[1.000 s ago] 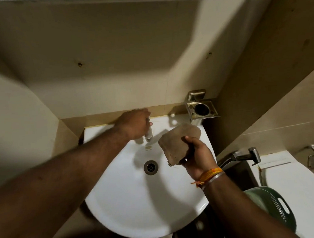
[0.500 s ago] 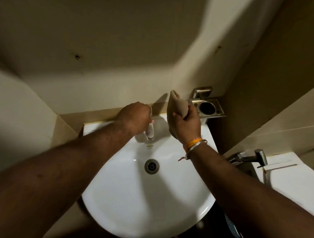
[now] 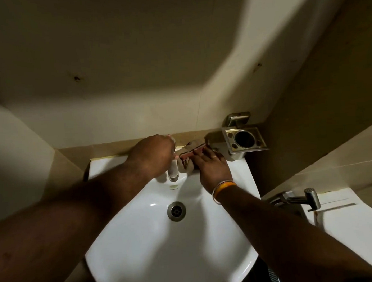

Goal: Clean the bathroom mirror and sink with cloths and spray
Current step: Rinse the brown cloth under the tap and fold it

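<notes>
A white sink (image 3: pixel 144 252) fills the lower middle, its metal drain (image 3: pixel 176 211) near the centre. My left hand (image 3: pixel 153 156) grips the top of the chrome tap (image 3: pixel 173 174) at the sink's back rim. My right hand (image 3: pixel 210 164) lies with straight fingers on a beige cloth with a red edge (image 3: pixel 187 155), pressing it against the back ledge right of the tap. The cloth is partly hidden under both hands. No mirror or spray bottle is in view.
A metal toothbrush holder (image 3: pixel 245 140) is fixed to the wall right of the sink. A hand-held bidet sprayer (image 3: pixel 304 198) hangs lower right beside a white toilet tank (image 3: pixel 349 224). Beige tiled walls enclose the corner.
My right hand has carried the cloth from above the basin to the back ledge and flattened it down there. My left hand has stayed on the tap.
</notes>
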